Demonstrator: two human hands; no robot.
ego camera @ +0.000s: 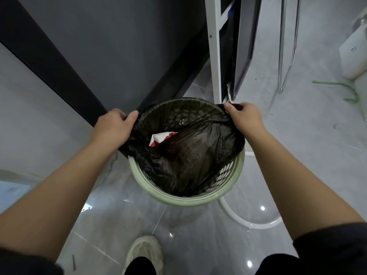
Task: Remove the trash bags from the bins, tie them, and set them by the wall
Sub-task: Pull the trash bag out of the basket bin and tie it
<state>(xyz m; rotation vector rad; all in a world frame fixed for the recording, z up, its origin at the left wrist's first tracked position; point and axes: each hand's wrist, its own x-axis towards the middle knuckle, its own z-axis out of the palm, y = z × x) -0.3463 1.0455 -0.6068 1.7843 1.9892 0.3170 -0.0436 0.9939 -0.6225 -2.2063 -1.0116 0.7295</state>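
A pale green perforated bin (198, 201) stands on the grey tiled floor in front of me. A black trash bag (190, 153) lines it, and its near part is off the rim and slack. White and red paper trash (161, 138) shows inside the bag. My left hand (115, 126) grips the bag's edge at the bin's left side. My right hand (243, 116) pinches the bag's edge at the far right of the rim. Both hands pull the opening apart.
A dark grey wall (123, 46) with a black baseboard rises just behind the bin. A white metal frame (215, 56) and chrome legs (284, 62) stand at the right. A white hose (248, 221) lies on the floor. My shoe (145, 253) is below the bin.
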